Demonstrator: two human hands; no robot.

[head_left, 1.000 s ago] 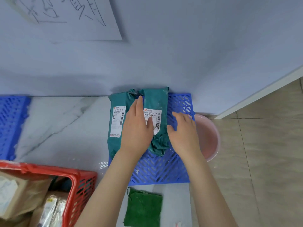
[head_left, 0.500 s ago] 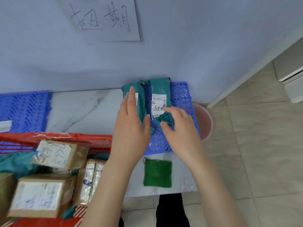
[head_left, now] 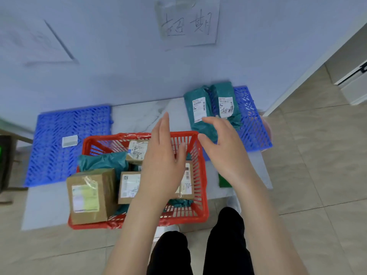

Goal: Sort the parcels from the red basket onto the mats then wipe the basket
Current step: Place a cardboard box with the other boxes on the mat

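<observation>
Landmark: red basket (head_left: 201, 175), on a pale marble slab (head_left: 139, 116), just in front of the person's knees.
Left hand (head_left: 160, 161): above the basket's middle, fingers straight and together, holding nothing; placed, I judge, to come down on the next parcel.
Right hand (head_left: 224, 147): just past the basket's far right corner, fingers spread and relaxed, empty, with the fingertips over the near end of a sorted parcel.
Teal parcels (head_left: 198, 110): two, side by side on the right mat, beyond the basket's far right corner, labels up so they can be read.
Right mat (head_left: 252, 126): blue lattice, to the basket's right and beyond; a handwritten paper sign (head_left: 188, 24) hangs on the wall above, probably naming its category.
Left mat (head_left: 65, 139): blue lattice, to the basket's left; bears only a small white tag (head_left: 69, 140).
Unsorted stock: inside the basket, a tall brown box (head_left: 89, 195), a teal bag (head_left: 103, 161) and several flat cartons (head_left: 129, 185), partly hidden by the left hand.
Green cloth (head_left: 224, 181): on the slab, just right of the basket, mostly hidden by the right forearm; likely kept for wiping.
Progress: sorting is at an early stage; wiping not yet due.
</observation>
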